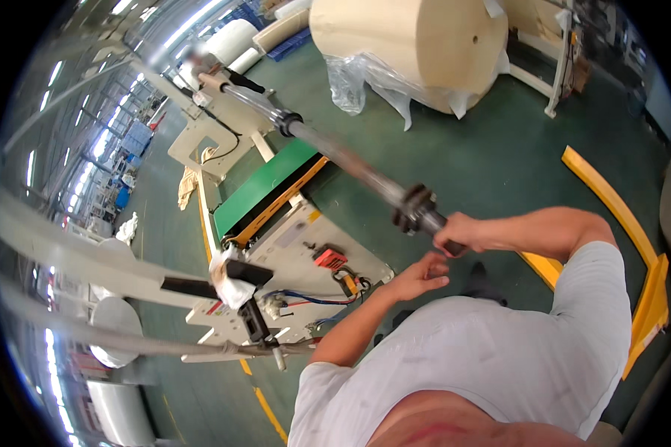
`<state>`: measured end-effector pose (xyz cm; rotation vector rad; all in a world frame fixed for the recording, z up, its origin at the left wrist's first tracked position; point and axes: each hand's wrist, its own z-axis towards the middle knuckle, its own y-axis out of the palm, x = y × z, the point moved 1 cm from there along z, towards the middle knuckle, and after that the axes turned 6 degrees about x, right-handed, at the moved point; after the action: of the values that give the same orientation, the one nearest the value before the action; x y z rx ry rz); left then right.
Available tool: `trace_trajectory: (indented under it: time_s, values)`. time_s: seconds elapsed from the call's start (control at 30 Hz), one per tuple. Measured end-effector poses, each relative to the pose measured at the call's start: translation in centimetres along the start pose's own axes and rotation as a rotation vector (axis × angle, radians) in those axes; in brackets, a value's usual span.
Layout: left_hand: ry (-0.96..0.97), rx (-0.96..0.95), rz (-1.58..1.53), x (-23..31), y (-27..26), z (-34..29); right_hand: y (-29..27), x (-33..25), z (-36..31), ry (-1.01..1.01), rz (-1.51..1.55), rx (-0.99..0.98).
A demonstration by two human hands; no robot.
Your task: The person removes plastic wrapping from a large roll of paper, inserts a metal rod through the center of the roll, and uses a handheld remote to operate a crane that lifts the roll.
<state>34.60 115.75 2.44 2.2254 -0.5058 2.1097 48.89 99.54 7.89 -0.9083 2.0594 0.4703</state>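
Note:
A long metal roll shaft (343, 158) runs from the far left toward me, with a dark ringed collar (414, 208) close to its near end. My right hand (459, 232) is closed round that near end. Just below and to the left of it, my left hand (420, 279) is held with fingers apart and loosely bent, gripping nothing. Another dark collar (288, 123) sits farther along the shaft. At the shaft's far end stands another person (201, 65); their hands are too small to make out.
A cream machine frame with a green belt (265, 190) stands left, carrying a red box (329, 258) and hoses. Ahead is a huge paper roll (406, 45) with loose plastic film (369, 78). Yellow metal forks (611, 201) lie on the green floor at right.

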Motion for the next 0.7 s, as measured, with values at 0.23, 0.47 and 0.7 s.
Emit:
trace_trajectory:
  time_s: [0.23, 0.47, 0.7]
  values:
    - [-0.439, 0.679, -0.248, -11.3, -7.6, 9.1, -21.3, 24.5, 3.3, 0.208, -0.564, 0.248]
    - [-0.409, 0.955, -0.613, -14.0, -30.3, 27.1, -33.5, 36.1, -9.9, 0.577, -0.603, 0.131]
    - [-0.526, 1.092, -0.802, -14.8, -27.9, 39.8, -37.6, 36.9, -22.4, 0.839, -0.518, 0.271]
